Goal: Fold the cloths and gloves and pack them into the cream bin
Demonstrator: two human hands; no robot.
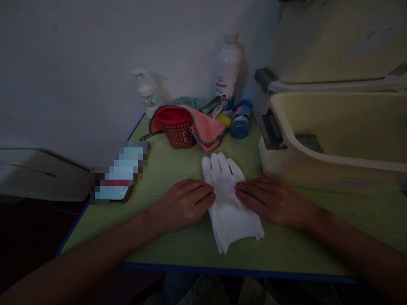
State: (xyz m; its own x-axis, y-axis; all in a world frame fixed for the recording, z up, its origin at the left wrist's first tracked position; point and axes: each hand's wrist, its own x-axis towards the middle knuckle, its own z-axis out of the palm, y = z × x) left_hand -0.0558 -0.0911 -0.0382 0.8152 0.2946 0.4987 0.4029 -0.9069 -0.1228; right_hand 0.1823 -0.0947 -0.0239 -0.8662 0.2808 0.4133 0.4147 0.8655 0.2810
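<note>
A white cloth glove lies flat on the table, its fingers pointing away from me and its open cuff towards me. Along the cuff a second layer of white cloth shows; whether it is another glove I cannot tell. My left hand is closed on the glove's left edge, fingers pressed together. On the opposite edge, my right hand pinches the cloth in the same way. Both thumbs are hidden beneath the hands.
A phone, partly pixelated, lies left. Behind the glove are a red patterned cup, a pink cloth, a pump bottle, a white bottle and a blue bottle. An open cream bin stands right on the green table.
</note>
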